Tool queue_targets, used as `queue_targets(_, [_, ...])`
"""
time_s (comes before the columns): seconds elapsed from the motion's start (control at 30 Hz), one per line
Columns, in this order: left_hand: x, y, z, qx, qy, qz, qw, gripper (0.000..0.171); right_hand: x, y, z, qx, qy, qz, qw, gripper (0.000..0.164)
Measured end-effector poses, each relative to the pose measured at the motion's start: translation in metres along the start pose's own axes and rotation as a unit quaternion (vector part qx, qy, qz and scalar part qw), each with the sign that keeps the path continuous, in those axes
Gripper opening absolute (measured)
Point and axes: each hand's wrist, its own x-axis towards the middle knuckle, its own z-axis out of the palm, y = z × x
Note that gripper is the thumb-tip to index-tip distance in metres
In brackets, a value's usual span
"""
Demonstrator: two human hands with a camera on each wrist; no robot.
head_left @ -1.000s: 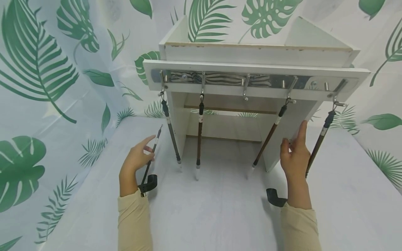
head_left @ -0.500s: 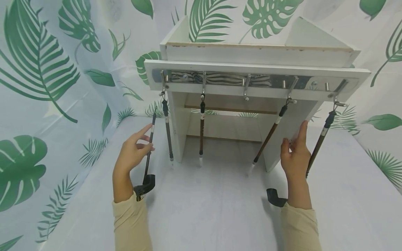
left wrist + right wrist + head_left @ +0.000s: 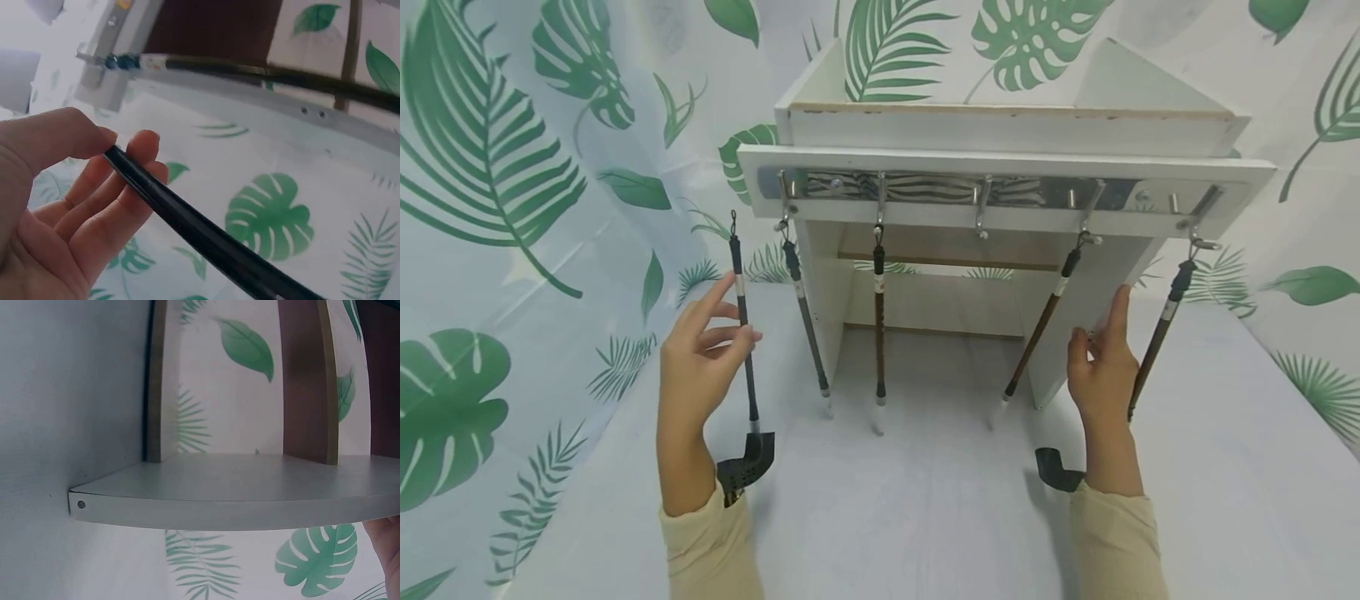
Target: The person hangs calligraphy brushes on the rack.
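Note:
My left hand (image 3: 700,342) pinches the dark shaft of a calligraphy brush (image 3: 742,304) between thumb and fingers. The brush stands near upright, its cord loop at the top, left of the hook rail (image 3: 925,190). In the left wrist view the brush's dark shaft (image 3: 206,231) runs from the fingertips to the lower right. My right hand (image 3: 1103,371) holds the front edge of the white cabinet's right side panel (image 3: 1093,275), index finger straight along it. Only a bit of that hand (image 3: 389,550) shows in the right wrist view, below the panel edge (image 3: 237,515).
Several similar brushes hang by loops from the rail's hooks; the leftmost one (image 3: 805,312) is closest to the left hand. The middle hook (image 3: 982,212) carries no brush. White cabinet shelves (image 3: 932,304) lie behind, with leaf-print cloth (image 3: 625,350) around.
My left hand has shifted left and turned with its brush, which has risen and come more upright. The brushes hanging at left swing slightly. My right hand stays at the panel.

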Motion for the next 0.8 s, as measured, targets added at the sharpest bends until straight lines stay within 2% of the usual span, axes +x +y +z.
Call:
queue_targets(0.13, [-0.003,0.013,0.004,-0.064,-0.004,0.057,0.9963,0.059,0.000,0.000,0.000,0.000,0.001,-0.002,1.000,0.061])
queue_targets(0.27, [-0.003,0.021,0.013,-0.111,-0.032,0.100,0.9882,0.058,0.000,0.001,0.000,-0.003,0.002,-0.001,1.000,0.062])
queue_targets(0.5, [-0.004,0.033,0.042,-0.164,-0.093,0.095,0.9776,0.058,0.000,0.001,-0.004,-0.003,0.008,0.002,1.000,0.063])
queue_targets(0.8, [-0.010,0.051,0.078,-0.161,-0.156,0.106,0.9686,0.055,-0.003,0.001,-0.002,-0.015,0.006,0.002,1.000,0.066])
